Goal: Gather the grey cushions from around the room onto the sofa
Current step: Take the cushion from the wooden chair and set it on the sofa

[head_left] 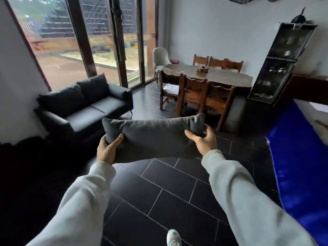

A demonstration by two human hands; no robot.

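We hold a grey cushion (152, 137) in mid-air over dark rectangular floor tiles (170, 189), its long axis running left to right. Our left hand (106, 150) pinches its left end, our right hand (202, 141) grips the right corner, bunching the soft woven fabric. Ahead to the left stands a black leather sofa (88, 107), nothing between. To the right, a wooden dining table (220, 75) with carved chairs (193, 95), and a blue sheet (298, 157).
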